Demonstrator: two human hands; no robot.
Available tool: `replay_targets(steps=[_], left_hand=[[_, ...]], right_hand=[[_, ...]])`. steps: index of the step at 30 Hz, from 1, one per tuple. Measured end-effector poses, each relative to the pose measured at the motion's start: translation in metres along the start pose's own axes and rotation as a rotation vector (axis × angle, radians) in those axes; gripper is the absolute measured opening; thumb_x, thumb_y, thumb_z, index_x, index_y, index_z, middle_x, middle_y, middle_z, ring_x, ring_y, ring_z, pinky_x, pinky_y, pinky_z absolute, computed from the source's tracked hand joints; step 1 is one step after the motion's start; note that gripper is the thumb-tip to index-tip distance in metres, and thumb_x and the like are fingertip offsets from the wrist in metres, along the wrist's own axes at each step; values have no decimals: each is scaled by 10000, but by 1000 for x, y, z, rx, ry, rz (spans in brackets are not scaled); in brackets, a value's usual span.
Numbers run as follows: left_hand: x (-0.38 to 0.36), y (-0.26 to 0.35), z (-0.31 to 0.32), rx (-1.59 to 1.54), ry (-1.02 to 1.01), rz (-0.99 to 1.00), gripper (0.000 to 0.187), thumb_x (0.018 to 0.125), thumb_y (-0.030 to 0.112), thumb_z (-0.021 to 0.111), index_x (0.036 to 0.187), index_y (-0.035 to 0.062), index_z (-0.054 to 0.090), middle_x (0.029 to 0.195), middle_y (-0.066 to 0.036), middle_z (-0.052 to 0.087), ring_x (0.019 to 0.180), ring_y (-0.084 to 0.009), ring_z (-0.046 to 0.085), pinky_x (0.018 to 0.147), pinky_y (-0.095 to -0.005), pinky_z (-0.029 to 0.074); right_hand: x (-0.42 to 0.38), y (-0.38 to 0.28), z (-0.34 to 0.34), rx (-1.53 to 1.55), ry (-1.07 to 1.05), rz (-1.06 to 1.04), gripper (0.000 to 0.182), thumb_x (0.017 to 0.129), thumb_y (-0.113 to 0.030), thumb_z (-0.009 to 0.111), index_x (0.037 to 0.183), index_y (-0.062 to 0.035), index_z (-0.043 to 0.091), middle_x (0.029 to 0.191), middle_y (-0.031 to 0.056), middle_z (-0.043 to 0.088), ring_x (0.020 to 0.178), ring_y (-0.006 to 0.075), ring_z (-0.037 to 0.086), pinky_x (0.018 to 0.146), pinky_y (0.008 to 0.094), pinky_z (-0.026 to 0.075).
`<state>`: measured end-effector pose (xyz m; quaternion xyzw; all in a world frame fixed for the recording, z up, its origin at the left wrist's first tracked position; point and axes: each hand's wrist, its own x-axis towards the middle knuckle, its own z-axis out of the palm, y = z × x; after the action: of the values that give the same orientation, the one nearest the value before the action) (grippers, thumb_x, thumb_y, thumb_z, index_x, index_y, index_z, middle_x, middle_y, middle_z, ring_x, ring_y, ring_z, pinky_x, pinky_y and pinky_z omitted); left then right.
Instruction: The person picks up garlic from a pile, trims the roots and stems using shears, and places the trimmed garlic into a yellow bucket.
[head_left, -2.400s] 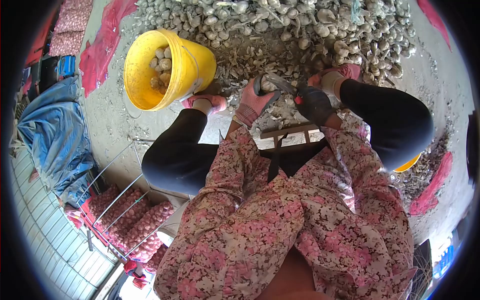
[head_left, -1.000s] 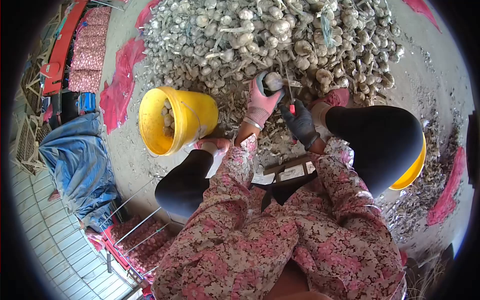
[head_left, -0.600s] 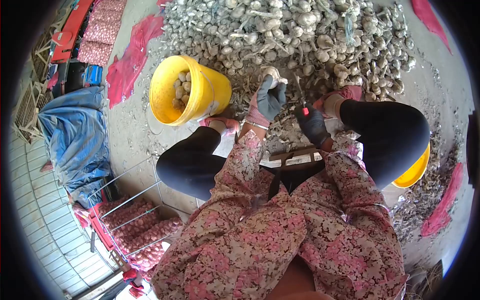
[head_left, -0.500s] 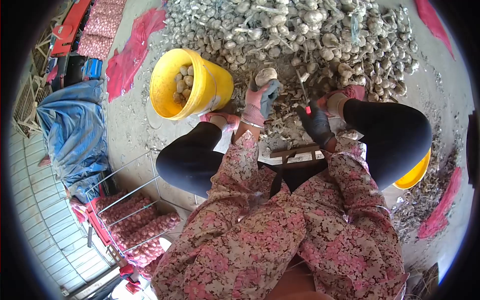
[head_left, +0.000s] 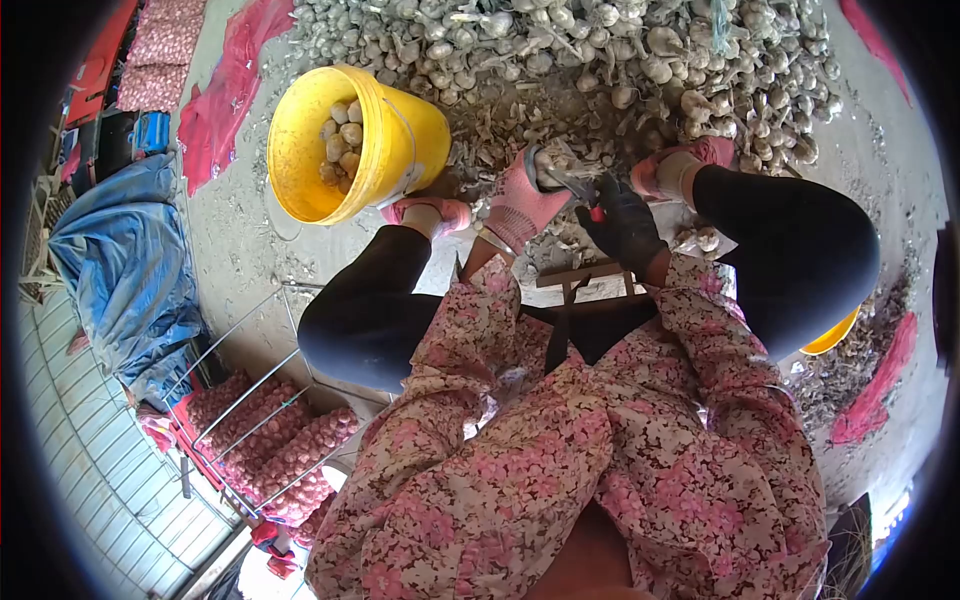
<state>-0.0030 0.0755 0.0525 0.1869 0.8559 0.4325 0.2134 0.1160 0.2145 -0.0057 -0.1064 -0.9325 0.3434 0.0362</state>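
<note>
head view shows a person's two gloved hands close together, just above a floor [head_left: 240,235] strewn with dry scraps [head_left: 500,118]. the left hand [head_left: 523,197], in a pink and grey glove, has its fingers wrapped around a garlic bulb [head_left: 554,163]. the right hand [head_left: 622,224], in a dark glove, has its fingers closed on a tool [head_left: 574,187] with a metal blade and a bit of red by the grip; the blade points at the held bulb, but i cannot tell if it touches. a few loose bulbs [head_left: 697,240] lie beside the right wrist, by the bent right leg. past the hands spreads a big garlic pile [head_left: 660,55], stems on many. near the left foot is a yellow bucket [head_left: 425,135], with rounded bulbs inside it.
</note>
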Motion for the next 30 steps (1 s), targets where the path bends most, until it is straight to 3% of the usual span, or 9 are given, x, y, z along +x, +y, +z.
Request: replay_targets(steps=[1,6,13,19,22,26,28,29,30], left_hand=[[-4,10,-2,-16,-34,-90,649,644,217,813,1171,16,493,1052,-131,633,992,-238,623,874,-333,483],[-10,-7,-9,43,1,45,640,635,241,782,1153,0,494,1008,-181,627,974,-305,621,860,-371,483],[-22,-2,-8,243,-40,107,648,650,302,769,1150,-3,495,1015,-216,613,976,-374,595,856,-418,480],[-35,-26,-5,207,-99,45,673,625,265,802,1170,7,503,1037,-178,622,995,-310,608,868,-375,478],[-38,-20,1,-171,-209,181,724,602,224,824,1208,13,488,1072,-153,613,1020,-272,606,891,-357,472],[-25,-42,-16,-720,-60,113,515,763,-83,635,1246,15,481,1133,-105,596,1011,-203,600,841,-332,526],[-19,-58,-56,-668,93,23,482,791,-48,643,1242,31,493,1090,-99,603,948,-198,620,804,-310,535],[-22,-21,-64,-728,332,-79,437,849,103,644,1255,52,490,1070,-66,610,935,-189,616,802,-320,528],[-11,-50,-82,-845,411,292,469,895,302,592,1284,67,475,1085,-41,614,973,-177,606,794,-322,520]], right_hand=[[0,1,1,11,-34,31,663,786,-382,641,1250,46,439,849,191,630,784,329,625,666,438,488],[-1,-8,-25,-94,-130,-4,661,787,-364,636,1268,31,415,832,186,630,778,341,623,674,449,487],[-13,-9,-22,19,-206,52,377,782,-256,615,1048,-26,478,802,185,620,786,366,618,680,475,471],[-13,19,-12,49,-263,7,212,789,-185,584,925,-35,519,799,190,614,783,376,608,675,480,466],[-3,65,13,-7,-187,-160,206,832,-252,533,823,-57,599,846,184,625,810,376,600,708,482,466],[1,53,15,80,-142,14,255,846,-284,524,844,-52,630,821,213,617,834,399,586,714,493,467],[3,35,9,122,-145,57,268,858,-298,530,853,-50,630,828,195,625,813,374,602,705,466,476],[8,31,2,165,-158,118,281,871,-312,537,862,-48,630,835,177,633,793,348,618,696,440,484],[15,30,-6,153,-133,110,281,871,-312,537,862,-48,630,835,177,633,793,348,618,696,440,484]])
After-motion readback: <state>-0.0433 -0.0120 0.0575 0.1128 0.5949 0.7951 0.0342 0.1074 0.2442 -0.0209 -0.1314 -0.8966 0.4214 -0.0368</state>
